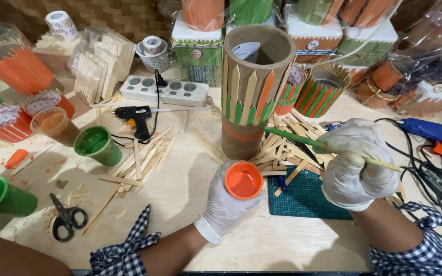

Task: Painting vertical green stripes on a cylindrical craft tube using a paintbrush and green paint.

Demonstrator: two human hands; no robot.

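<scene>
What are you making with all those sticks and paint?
A person in white gloves is painting a craft. The left hand holds a small cup of orange paint. The right hand holds a green-handled brush, its tip at the cardboard tube, which stands upright and is ringed with pointed wooden sticks, some green, one orange, others bare. Loose sticks lie on the table, near a green paint cup, scissors and a black glue gun.

Left hand [226,202] holds orange paint cup [243,180]; right hand [358,163] grips brush [303,141].
</scene>
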